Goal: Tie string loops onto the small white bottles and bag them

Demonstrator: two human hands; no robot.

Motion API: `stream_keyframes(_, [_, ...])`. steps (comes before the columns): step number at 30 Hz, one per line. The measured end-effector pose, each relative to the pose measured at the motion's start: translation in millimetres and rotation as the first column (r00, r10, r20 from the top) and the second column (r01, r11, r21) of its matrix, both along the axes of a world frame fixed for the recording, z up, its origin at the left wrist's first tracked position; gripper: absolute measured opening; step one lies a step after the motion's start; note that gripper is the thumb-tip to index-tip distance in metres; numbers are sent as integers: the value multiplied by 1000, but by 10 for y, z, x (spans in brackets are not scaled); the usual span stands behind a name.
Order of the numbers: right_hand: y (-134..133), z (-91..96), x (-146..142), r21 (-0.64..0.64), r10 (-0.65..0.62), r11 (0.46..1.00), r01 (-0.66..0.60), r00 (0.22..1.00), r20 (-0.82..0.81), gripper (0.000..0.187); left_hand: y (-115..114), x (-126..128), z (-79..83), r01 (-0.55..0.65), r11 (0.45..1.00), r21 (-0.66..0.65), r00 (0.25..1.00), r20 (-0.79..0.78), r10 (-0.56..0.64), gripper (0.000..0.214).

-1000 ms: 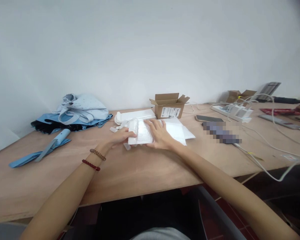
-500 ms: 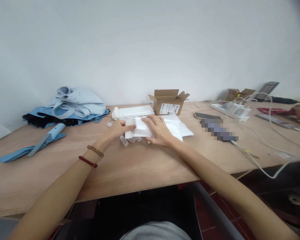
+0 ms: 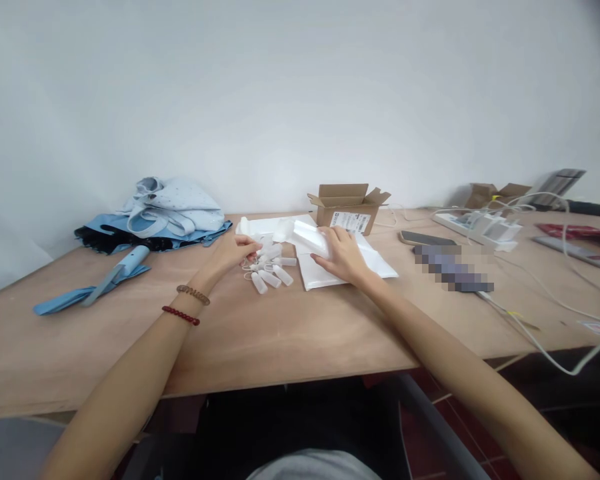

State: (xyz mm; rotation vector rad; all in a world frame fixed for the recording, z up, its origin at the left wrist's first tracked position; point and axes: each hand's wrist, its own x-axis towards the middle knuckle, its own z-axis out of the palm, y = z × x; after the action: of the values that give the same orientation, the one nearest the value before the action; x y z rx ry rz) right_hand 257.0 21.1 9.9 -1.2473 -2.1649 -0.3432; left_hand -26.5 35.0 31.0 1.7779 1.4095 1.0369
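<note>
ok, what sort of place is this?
Probably an informal workroom: a long wooden table against a plain white wall, a power strip with white chargers plugged in, and an open cardboard box.

The head camera looks forward and down over the table (image 3: 260,340).

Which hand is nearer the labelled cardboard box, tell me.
Right: the right hand is just in front of the box; the left hand is farther off, to its left.
</note>
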Motion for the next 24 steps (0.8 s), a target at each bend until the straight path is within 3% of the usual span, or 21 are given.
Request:
stream_keyframes(9, [28, -18, 13, -4, -57, 998, 57, 998, 19, 50, -18, -65, 13, 88, 996, 24, 952, -297, -77, 26])
stream_keyframes(15, [29, -31, 7, -7, -59, 998, 59, 997, 43, 48, -46, -62, 12, 75, 994, -76, 958, -272, -93, 23])
stream_keyframes(19, [52, -57, 12, -23, -61, 998, 63, 995, 74, 49, -22, -39, -16, 87, 996, 24, 961, -266, -78, 19])
stream_keyframes(24, [67, -79, 14, -34, -69, 997, 73, 993, 100, 51, 13, -43, -8, -53, 988, 147, 981, -175, 79, 22])
